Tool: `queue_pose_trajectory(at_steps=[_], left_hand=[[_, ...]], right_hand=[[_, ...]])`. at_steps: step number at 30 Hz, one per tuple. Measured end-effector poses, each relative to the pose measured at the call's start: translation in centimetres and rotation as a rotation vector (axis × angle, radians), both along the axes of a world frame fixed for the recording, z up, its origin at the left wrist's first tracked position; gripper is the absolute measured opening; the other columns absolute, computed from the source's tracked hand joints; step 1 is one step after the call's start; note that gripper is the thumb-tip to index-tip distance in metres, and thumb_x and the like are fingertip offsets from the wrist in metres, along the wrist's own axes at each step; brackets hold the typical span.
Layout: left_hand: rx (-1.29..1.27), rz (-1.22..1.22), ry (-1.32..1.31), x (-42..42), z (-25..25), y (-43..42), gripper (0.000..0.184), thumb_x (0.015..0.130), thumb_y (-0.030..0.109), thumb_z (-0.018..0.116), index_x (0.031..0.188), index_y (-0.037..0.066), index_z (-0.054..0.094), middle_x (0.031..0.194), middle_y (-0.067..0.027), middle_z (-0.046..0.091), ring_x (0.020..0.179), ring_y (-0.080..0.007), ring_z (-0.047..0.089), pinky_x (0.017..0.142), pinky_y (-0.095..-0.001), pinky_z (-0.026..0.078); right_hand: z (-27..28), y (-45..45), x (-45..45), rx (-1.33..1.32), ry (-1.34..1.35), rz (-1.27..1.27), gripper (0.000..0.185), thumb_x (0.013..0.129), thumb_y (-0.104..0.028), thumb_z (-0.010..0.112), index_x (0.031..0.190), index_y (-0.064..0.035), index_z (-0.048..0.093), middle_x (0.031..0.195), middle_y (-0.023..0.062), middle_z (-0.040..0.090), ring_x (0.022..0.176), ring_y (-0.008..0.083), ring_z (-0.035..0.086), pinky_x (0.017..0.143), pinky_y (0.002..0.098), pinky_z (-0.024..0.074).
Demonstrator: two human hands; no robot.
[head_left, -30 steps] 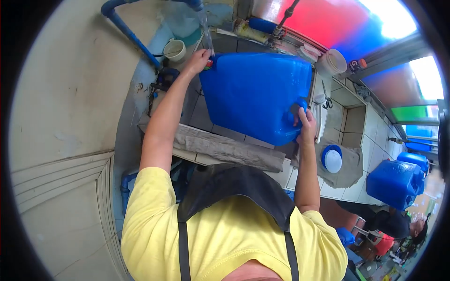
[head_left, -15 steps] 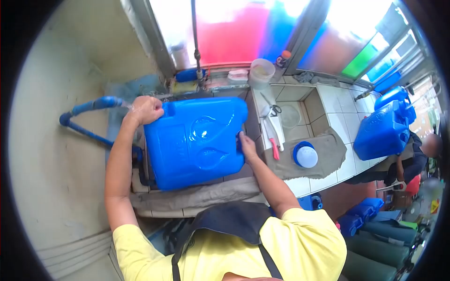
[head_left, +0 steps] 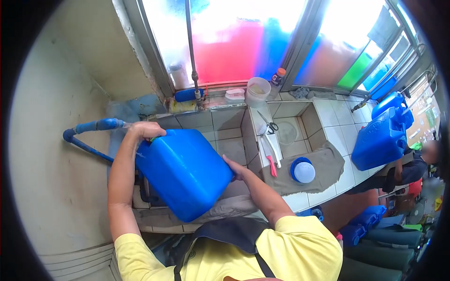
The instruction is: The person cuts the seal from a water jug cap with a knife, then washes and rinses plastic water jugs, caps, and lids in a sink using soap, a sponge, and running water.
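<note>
Left hand [head_left: 149, 129] grips the blue jerrycan [head_left: 185, 171] far left, my right hand [head_left: 236, 168] holds its right side, presumably for balance.

The head-worn camera looks forward and down at hands [head_left: 147, 129] [head_left: 236, 168].

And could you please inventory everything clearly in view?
Held jug: 1, blue, centre left
Pipe: 1, blue, far left
Counter jugs: 2, blue, right
Basins: 2, pale, in counter
Tub: 1, white, window ledge
Bottle: 1, orange-capped, beside tub
Brush: 1, white, between basins
Scissors: 1, black-handled, near brush
Tool: 1, pink, beside brush
Flat cloth: 1, grey, counter
Lid: 1, blue-white, on flat cloth
Long cloth: 1, grey, counter front
Co-worker: 1, dark-clothed, far right
Lower right clutter: blurred, uncountable
Left hand: 1, bare, jug's upper left
Right hand: 1, bare, jug's right
</note>
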State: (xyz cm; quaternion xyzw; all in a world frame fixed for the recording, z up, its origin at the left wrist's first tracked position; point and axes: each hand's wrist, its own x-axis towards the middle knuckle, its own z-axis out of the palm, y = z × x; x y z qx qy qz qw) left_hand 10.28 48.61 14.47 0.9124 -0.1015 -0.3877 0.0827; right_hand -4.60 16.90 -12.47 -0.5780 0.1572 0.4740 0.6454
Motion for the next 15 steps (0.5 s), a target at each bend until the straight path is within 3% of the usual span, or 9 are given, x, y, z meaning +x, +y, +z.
queue_pose_trajectory(at_steps=[2,5,7,8,10,11,12,14,15], left_hand=[[-0.081,0.083,0.069,0.5,-2.6,1.0,0.036,0.087,0.034,0.056,0.081,0.0,0.067,0.077,-0.0059,0.065,0.065,-0.0166,0.055,0.06,-0.0362,0.043],[-0.304,0.326,0.207,0.3,-6.4,2.4,0.025,0.088,0.031,0.058,0.073,0.011,0.065,0.068,0.0014,0.058,0.057,-0.0111,0.048,0.051,-0.0329,0.038],[-0.43,0.453,0.273,-0.5,-8.3,2.8,0.023,0.088,0.029,0.057,0.069,0.016,0.06,0.062,0.0028,0.053,0.049,-0.01,0.042,0.045,-0.0304,0.032],[-0.481,0.506,0.275,-1.6,-8.2,1.8,0.024,0.087,0.027,0.056,0.065,0.019,0.056,0.056,0.0041,0.048,0.042,-0.0089,0.037,0.04,-0.0289,0.026],[-0.426,0.455,0.26,-1.9,-8.1,2.0,0.023,0.086,0.03,0.057,0.066,0.019,0.056,0.057,0.004,0.049,0.042,-0.0083,0.037,0.04,-0.0271,0.026],[-0.429,0.513,0.252,-1.4,-9.8,2.9,0.022,0.086,0.031,0.058,0.067,0.019,0.055,0.057,0.0039,0.049,0.042,-0.0086,0.037,0.04,-0.0271,0.026],[-0.432,0.567,0.241,-0.8,-11.7,3.8,0.022,0.085,0.032,0.059,0.068,0.019,0.054,0.057,0.0038,0.05,0.042,-0.0088,0.037,0.04,-0.027,0.026],[-0.542,0.614,0.27,-0.8,-12.9,4.8,0.025,0.085,0.037,0.059,0.068,0.019,0.054,0.058,0.0037,0.05,0.042,-0.009,0.038,0.04,-0.0278,0.027],[-0.516,0.666,0.192,-1.5,-12.3,4.5,0.028,0.087,0.04,0.057,0.067,0.02,0.052,0.055,0.0039,0.046,0.043,-0.0086,0.036,0.043,-0.0283,0.028]], right_hand=[[3.2,0.2,-1.2,0.056,0.017,-0.078,0.093,0.087,-0.082,0.038,0.154,-0.0184,0.033,0.155,0.0173,0.037,0.14,0.0345,0.037,0.105,0.0642,0.0369],[4.2,0.4,-2.1,0.222,0.053,-0.135,0.105,0.082,-0.088,0.036,0.157,-0.0165,0.023,0.161,0.0166,0.023,0.146,0.0372,0.026,0.111,0.0635,0.0279],[5.1,1.3,-2.6,0.368,-0.158,-0.049,0.102,0.083,-0.087,0.033,0.157,-0.0165,0.024,0.16,0.0172,0.025,0.145,0.0394,0.026,0.11,0.0633,0.0293],[5.9,1.2,-2.7,0.366,-0.131,-0.034,0.1,0.085,-0.085,0.033,0.157,-0.0161,0.022,0.16,0.0174,0.026,0.145,0.0394,0.027,0.109,0.0631,0.0315],[10.1,1.1,-3.4,0.312,-0.142,-0.046,0.101,0.085,-0.085,0.032,0.158,-0.0163,0.019,0.16,0.0168,0.027,0.144,0.04,0.028,0.108,0.0635,0.0322],[10.2,0.9,-3.6,0.265,-0.161,-0.092,0.1,0.087,-0.08,0.044,0.158,-0.0141,0.017,0.158,0.0192,0.029,0.142,0.0416,0.032,0.104,0.0628,0.0386],[10.7,0.8,-3.9,0.264,-0.146,-0.063,0.1,0.087,-0.08,0.044,0.158,-0.0141,0.017,0.158,0.0192,0.029,0.142,0.0416,0.032,0.104,0.0628,0.0386],[12.2,0.9,-4.2,0.099,-0.305,-0.065,0.105,0.084,-0.07,0.062,0.157,-0.0108,0.017,0.156,0.0231,0.03,0.137,0.0429,0.038,0.097,0.0602,0.0467],[13.4,1.4,-4.1,-0.024,-0.332,-0.075,0.109,0.078,-0.061,0.075,0.156,-0.008,0.021,0.149,0.0264,0.037,0.132,0.0426,0.045,0.089,0.0572,0.0532]])
